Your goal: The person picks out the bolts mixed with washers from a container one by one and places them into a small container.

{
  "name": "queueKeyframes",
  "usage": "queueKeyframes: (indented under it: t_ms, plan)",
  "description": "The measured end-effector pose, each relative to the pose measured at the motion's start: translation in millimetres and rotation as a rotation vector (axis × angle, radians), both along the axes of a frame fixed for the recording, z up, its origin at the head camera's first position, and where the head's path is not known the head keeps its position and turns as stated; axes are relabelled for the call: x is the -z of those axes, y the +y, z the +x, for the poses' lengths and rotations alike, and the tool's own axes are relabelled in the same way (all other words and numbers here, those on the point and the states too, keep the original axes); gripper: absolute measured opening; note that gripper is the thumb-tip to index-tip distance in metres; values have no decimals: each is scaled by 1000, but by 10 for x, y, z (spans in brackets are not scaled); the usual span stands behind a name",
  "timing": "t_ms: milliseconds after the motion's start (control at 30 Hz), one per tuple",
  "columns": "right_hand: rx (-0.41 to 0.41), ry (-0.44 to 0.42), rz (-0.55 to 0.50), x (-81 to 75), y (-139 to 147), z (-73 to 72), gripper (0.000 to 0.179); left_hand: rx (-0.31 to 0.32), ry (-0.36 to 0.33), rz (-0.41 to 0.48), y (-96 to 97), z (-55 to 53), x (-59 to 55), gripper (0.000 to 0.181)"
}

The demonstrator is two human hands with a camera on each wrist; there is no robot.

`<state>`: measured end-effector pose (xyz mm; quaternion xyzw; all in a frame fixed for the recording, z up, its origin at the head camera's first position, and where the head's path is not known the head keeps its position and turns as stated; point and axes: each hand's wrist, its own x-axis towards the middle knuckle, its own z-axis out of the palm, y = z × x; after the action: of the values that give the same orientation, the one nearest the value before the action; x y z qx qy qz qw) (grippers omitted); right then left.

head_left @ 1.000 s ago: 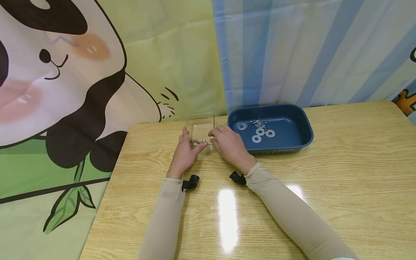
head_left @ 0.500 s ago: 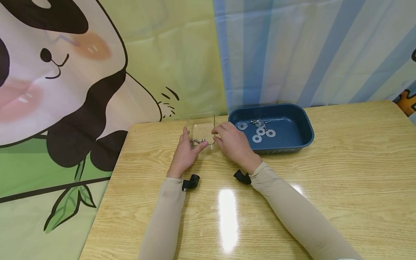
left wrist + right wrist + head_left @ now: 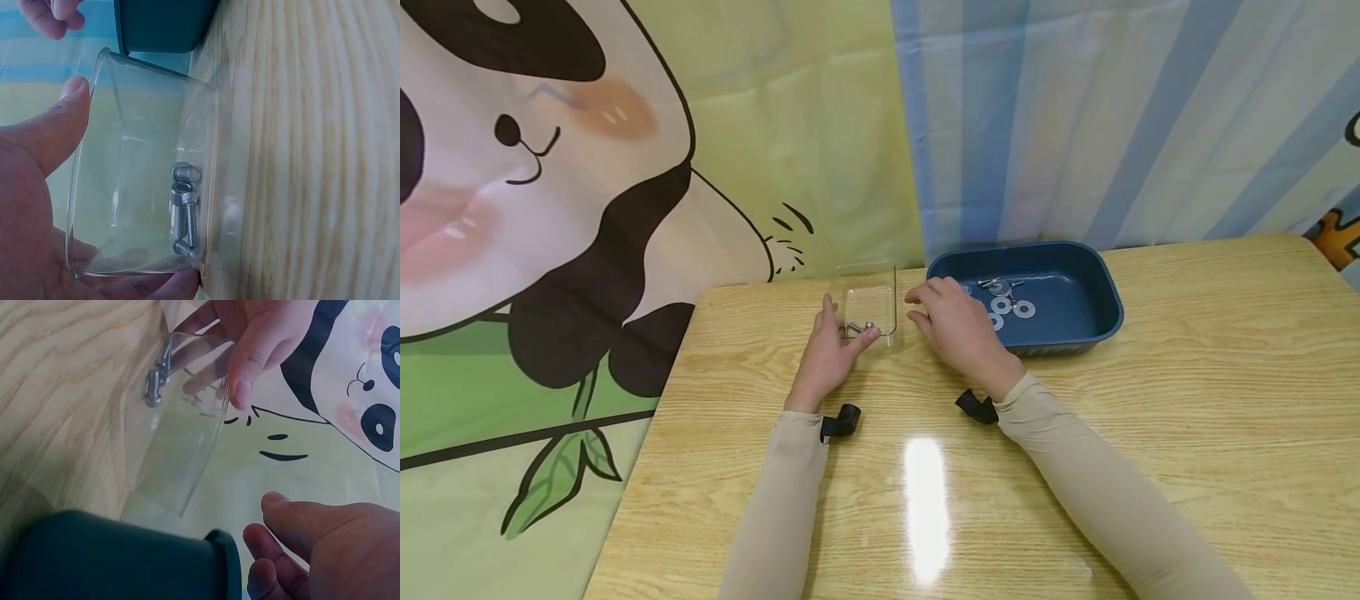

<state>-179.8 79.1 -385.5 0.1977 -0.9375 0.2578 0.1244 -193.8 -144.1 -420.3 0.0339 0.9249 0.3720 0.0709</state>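
Observation:
A clear plastic box [image 3: 871,302] stands on the table against the backdrop. My left hand [image 3: 826,358] grips its near left corner, thumb over the rim and fingers along the outer wall. Several silver socket-head bolts [image 3: 186,209] lie together on the box's floor, at the end nearest that hand. To the box's right, my right hand [image 3: 958,329] hovers with bent, parted fingers and nothing between them. In the head view it overlaps the left rim of a dark blue bin [image 3: 1063,310]. The right wrist view shows this thumb and fingertips apart, beside the bin's rim.
Inside the bin lie several flat washers [image 3: 1001,305] and a few screws [image 3: 990,282]. A printed cloth backdrop [image 3: 820,167] rises behind the table [image 3: 1210,375]. Each wrist carries a small black camera mount [image 3: 842,420].
My right hand has drawn back from the clear box toward the bin on the right, its fingers leaving the box's right edge. The left hand and the box have stayed put.

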Motion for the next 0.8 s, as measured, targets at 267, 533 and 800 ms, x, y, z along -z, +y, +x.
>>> queueKeyframes:
  t_ms: [267, 533, 800]
  plan:
    - [18, 28, -14, -27, 112, 37, 23, -5, 0, -5, 8, 11, -3, 110]
    - [48, 43, -42, -20, 235, 79, 23, -2, 2, -9, 12, 15, -4, 109]
    - [100, 20, -51, 10, 347, 93, 26, 0, 11, -14, 6, 16, -2, 109]
